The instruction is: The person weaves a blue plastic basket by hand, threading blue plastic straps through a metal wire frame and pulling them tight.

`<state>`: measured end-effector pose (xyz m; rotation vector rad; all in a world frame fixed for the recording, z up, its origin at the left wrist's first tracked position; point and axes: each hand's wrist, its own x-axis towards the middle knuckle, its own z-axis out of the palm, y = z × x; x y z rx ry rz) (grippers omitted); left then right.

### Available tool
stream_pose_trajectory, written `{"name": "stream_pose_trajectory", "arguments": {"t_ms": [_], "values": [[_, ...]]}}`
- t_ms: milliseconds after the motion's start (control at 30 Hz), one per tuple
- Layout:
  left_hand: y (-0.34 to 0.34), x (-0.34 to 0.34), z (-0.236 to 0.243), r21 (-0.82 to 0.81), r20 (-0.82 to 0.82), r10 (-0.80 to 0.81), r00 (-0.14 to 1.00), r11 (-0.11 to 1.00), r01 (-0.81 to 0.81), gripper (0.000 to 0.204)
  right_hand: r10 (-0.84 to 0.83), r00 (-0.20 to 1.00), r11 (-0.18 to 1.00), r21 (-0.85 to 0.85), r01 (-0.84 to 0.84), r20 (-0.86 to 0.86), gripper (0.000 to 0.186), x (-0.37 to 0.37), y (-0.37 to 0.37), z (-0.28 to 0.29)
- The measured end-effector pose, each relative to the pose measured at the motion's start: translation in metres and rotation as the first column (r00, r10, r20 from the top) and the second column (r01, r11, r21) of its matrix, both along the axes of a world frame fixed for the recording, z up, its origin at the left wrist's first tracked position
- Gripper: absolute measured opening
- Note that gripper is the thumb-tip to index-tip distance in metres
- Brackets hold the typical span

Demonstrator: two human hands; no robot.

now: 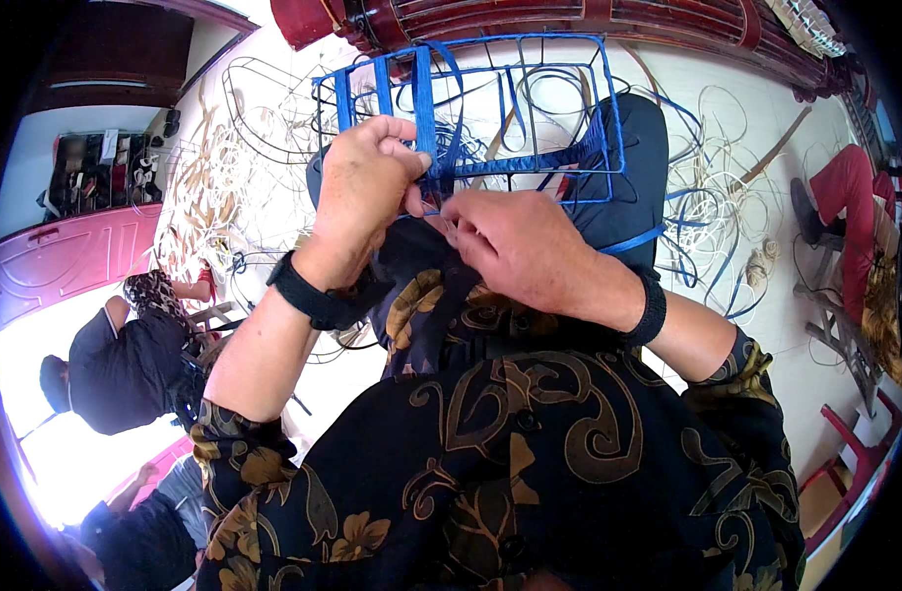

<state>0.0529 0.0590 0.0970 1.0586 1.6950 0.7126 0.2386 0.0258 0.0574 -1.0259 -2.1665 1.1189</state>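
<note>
A wire basket frame (pixel 559 37) wrapped in blue rests on my lap, with several flat blue strips running across its left part. My left hand (pixel 367 182) is closed, its thumb and forefinger pinching the widest blue strip (pixel 423 98) near the frame's near edge. Just right of it, my right hand (pixel 539 251) is also closed, fingertips pressed together at the lower end of the strips by the near rail. Its fingers partly hide what they grip. A loose blue strip (pixel 636 239) trails out past my knee.
Tangled strips (pixel 214 187) and bare wire frames (pixel 264 94) cover the floor around me. A dark red wooden bench (pixel 569 18) stands ahead. Two people (pixel 126 364) are at the left; another person's red-clad leg (pixel 850 212) is at the right, near a low wooden stool (pixel 835 335).
</note>
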Motion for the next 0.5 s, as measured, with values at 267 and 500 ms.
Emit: {"name": "stream_pose_trajectory", "arguments": {"t_ms": [267, 500], "values": [[0.009, -0.008, 0.003, -0.084, 0.087, -0.108, 0.990, 0.990, 0.115, 0.015, -0.222, 0.975, 0.770, 0.615, 0.167, 0.013, 0.016, -0.008, 0.030, 0.008], [0.006, -0.009, 0.001, -0.061, 0.182, -0.049, 0.982, 0.996, 0.062, 0.009, -0.145, 0.989, 0.886, 0.445, 0.127, 0.006, 0.019, -0.008, 0.046, -0.004]]}}
